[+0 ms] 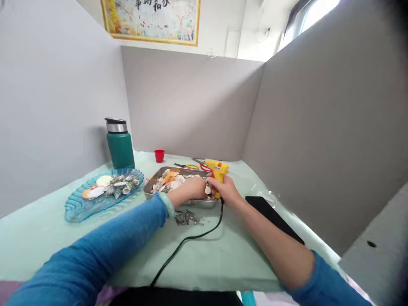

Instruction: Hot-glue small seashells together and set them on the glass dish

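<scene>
My right hand is wrapped round the handle of a yellow hot glue gun, which stands upright over the right end of a metal tray. From the gun's base a black cord runs down to the table's front edge. Over the same tray, close to the gun, my left hand is curled with its fingers bent; what they pinch, if anything, is hidden. Seashells, white, grey and orange, fill the tray around it. A jade-coloured bangle circles my left wrist.
A blue glass dish with shells stands at left, before a green bottle. Behind the tray are a red cup and yellow-handled scissors. Small metal pieces lie in front. A black flat object lies under my right forearm. Grey panels enclose the table.
</scene>
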Motion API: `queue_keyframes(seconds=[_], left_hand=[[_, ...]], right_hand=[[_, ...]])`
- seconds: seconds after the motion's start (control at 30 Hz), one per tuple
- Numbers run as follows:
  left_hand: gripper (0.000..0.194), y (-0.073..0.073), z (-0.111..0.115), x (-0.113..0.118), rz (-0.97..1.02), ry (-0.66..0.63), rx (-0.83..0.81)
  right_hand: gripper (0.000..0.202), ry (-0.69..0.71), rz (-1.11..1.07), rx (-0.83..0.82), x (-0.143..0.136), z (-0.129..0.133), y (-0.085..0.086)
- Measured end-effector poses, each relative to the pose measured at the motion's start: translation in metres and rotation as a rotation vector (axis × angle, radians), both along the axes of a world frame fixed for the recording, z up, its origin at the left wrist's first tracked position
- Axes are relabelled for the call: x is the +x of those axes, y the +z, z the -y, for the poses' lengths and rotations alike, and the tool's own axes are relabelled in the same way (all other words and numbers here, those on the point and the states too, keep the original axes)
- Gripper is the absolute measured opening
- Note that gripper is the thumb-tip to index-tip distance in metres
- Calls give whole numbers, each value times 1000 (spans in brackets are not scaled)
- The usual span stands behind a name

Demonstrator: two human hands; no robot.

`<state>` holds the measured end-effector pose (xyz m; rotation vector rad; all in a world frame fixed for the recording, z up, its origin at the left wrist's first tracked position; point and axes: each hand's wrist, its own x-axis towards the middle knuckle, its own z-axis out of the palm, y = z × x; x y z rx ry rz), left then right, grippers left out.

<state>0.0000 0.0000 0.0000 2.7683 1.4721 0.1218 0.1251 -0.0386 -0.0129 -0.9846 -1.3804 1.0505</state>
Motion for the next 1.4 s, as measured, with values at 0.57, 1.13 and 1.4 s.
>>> queue_keyframes(seconds=[0.57, 1.13, 1.4], left_hand=[[16, 30, 12, -79, 1248, 78, -1039], [23, 14, 28, -75, 1289, -156, -1186], [29, 18, 42, -67, 1245, -81, -847]], right_hand=[[29, -10, 65, 8, -4, 3, -1], [34, 257, -84, 155, -20, 15, 4], [42, 68, -171, 52, -20, 11, 4]])
